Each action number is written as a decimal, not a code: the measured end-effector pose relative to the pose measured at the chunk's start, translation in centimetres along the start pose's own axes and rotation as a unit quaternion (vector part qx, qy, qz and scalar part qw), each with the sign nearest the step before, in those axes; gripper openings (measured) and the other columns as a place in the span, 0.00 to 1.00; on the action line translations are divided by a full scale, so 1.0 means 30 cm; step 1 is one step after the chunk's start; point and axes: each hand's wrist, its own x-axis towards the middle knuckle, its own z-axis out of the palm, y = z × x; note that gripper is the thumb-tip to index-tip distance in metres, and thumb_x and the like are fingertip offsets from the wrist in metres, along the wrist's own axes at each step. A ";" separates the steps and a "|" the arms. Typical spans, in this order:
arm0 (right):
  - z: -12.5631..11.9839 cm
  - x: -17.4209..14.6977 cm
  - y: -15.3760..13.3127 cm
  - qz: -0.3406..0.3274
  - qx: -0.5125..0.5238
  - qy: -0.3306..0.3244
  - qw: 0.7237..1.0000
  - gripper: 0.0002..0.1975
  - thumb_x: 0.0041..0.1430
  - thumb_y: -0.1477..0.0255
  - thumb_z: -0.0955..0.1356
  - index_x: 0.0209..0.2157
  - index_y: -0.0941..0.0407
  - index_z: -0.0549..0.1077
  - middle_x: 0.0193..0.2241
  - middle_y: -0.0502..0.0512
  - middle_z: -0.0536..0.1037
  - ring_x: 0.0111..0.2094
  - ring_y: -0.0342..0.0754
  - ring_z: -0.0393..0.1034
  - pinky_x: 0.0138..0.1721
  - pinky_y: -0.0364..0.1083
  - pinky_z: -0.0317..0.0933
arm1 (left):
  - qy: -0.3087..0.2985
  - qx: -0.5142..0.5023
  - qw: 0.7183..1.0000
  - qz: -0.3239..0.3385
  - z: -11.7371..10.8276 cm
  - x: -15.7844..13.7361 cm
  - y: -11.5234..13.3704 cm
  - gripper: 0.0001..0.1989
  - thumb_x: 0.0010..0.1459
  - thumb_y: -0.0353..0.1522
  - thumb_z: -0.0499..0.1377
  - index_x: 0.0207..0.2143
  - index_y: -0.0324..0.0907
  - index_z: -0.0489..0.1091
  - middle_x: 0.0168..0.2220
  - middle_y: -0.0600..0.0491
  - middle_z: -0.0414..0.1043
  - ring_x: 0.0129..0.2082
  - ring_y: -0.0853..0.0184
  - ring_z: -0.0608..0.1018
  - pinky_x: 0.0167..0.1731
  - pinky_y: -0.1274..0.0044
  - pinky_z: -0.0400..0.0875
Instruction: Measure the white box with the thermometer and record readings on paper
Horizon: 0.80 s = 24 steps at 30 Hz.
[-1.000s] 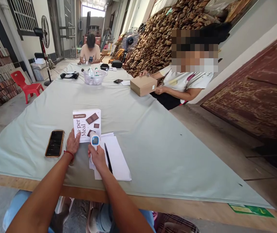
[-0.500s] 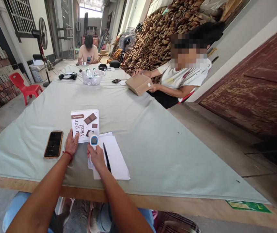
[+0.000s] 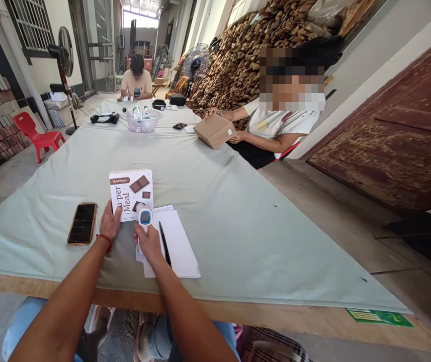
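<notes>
My left hand grips the lower left edge of a white box printed with brown chocolate pieces and "NutriMotion". The box stands tilted on the cloth, its front towards me. In my right hand is a white infrared thermometer with a blue-rimmed screen, held close in front of the box's lower right corner. Under and beside that hand lie white paper sheets, with a black pen on top. A smartphone in an orange-brown case lies left of my left hand.
A pale green cloth covers the table. Further back stand a clear plastic basin with bottles and a black-and-white device. At the right, a person holds a cardboard box; another person sits at the far end.
The whole view has shifted very slightly. My hands, the white box and the thermometer keep practically the same positions relative to each other.
</notes>
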 end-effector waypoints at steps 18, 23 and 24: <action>-0.293 0.071 -0.063 -0.076 0.024 0.076 0.994 0.13 0.49 0.59 0.67 0.23 0.54 0.68 0.17 0.47 0.72 0.22 0.45 0.64 0.28 0.44 0.57 | 0.004 0.042 0.999 -0.006 -0.006 -0.001 0.000 0.31 0.47 0.40 0.67 0.53 0.42 0.64 0.46 0.46 0.71 0.49 0.56 0.74 0.49 0.65 0.69; -0.397 0.116 0.020 -0.127 0.021 0.182 0.975 0.18 0.52 0.55 0.65 0.21 0.54 0.67 0.20 0.50 0.72 0.26 0.47 0.67 0.33 0.46 0.60 | -0.005 0.040 0.999 0.029 -0.013 0.029 -0.024 0.30 0.46 0.42 0.67 0.50 0.40 0.67 0.48 0.44 0.73 0.51 0.53 0.73 0.51 0.62 0.68; -0.401 0.118 0.028 -0.134 0.022 0.190 0.972 0.17 0.53 0.55 0.64 0.21 0.54 0.67 0.19 0.49 0.71 0.26 0.46 0.66 0.32 0.45 0.60 | -0.007 0.030 0.999 0.029 -0.014 0.043 -0.027 0.29 0.47 0.42 0.66 0.50 0.40 0.67 0.48 0.43 0.73 0.51 0.53 0.74 0.51 0.62 0.69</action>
